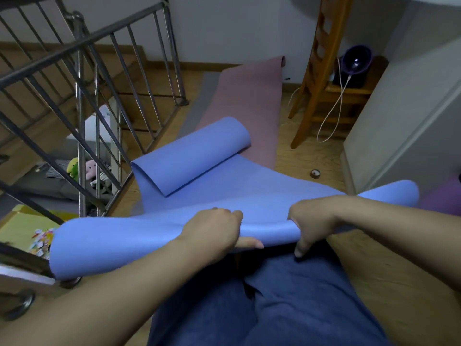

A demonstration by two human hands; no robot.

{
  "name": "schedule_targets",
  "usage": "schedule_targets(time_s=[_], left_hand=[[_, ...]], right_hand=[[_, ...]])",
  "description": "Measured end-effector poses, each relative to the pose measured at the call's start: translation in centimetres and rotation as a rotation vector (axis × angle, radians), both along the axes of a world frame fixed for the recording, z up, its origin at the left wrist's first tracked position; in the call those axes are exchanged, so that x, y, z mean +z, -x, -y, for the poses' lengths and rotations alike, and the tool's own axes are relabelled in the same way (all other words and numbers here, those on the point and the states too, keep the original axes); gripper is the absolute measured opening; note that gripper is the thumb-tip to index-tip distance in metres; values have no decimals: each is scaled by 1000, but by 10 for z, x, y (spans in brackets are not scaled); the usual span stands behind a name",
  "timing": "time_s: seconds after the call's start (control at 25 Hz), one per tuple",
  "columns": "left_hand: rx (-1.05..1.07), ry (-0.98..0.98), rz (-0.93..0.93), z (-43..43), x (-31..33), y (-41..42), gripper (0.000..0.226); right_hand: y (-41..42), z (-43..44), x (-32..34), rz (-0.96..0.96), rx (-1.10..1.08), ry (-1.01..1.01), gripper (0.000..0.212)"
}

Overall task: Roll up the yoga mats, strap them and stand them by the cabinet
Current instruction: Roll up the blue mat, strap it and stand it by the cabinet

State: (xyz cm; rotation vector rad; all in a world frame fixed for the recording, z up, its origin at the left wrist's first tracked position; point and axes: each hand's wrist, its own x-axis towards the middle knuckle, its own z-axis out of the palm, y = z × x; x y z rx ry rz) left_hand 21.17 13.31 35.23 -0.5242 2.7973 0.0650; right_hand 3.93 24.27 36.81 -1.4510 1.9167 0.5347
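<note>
A blue yoga mat (199, 186) lies across the floor in front of me, its far end curled back on itself. Its near edge is lifted and bent into the start of a roll. My left hand (214, 231) grips that near edge left of centre, fingers over the top and thumb beneath. My right hand (311, 221) grips the same edge to the right, fingers curled over it. Beyond the blue mat a pink yoga mat (244, 96) stretches flat toward the far wall, with a grey mat (199, 106) partly showing under its left side.
A metal stair railing (99, 101) runs along the left, with a stairwell below it. A wooden chair (321, 71) with a trailing white cable stands at the back right. A grey cabinet (404, 126) fills the right side. A small roll of tape (315, 173) lies on the wooden floor.
</note>
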Motion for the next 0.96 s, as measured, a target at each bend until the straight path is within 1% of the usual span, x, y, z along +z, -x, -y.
schedule_targets(time_s=[0.08, 0.16, 0.24, 0.36, 0.48, 0.52, 0.6, 0.64, 0.72, 0.8, 0.84, 0.88, 0.96], left_hand=[[1, -81, 37, -1, -1, -6, 64], [23, -171, 78, 1, -6, -11, 65], [61, -275, 114, 4, -13, -14, 63], [131, -448, 171, 6, -22, -11, 54], [217, -589, 247, 12, -24, -6, 63], [236, -613, 274, 14, -23, -5, 66], [246, -645, 353, 16, -21, 0, 70], [241, -661, 403, 16, -20, 2, 71], [212, -679, 478, 16, -16, 5, 72], [174, -646, 484, 12, -14, 6, 66], [162, -580, 454, 8, -13, 4, 63], [150, -465, 404, 2, -14, 1, 62], [82, -116, 237, -15, -16, -7, 52]], right_hand=[[2, -1, -8, 150, -71, -167, 38], [-1, -1, -19, 256, -129, -267, 40], [-4, 2, -23, 248, -96, -272, 46], [-10, 0, -19, 82, 21, -126, 58], [-24, -22, -15, -215, 190, 203, 63], [-30, -30, -15, -272, 210, 316, 59], [-35, -42, -20, -299, 183, 468, 41], [-36, -43, -23, -285, 154, 491, 31], [-35, -43, -30, -229, 60, 452, 19], [-34, -39, -39, -167, -17, 350, 11], [-33, -35, -42, -129, -36, 300, 9], [-30, -30, -44, -85, -48, 255, 7], [-21, -18, -45, 13, -71, 163, 7]])
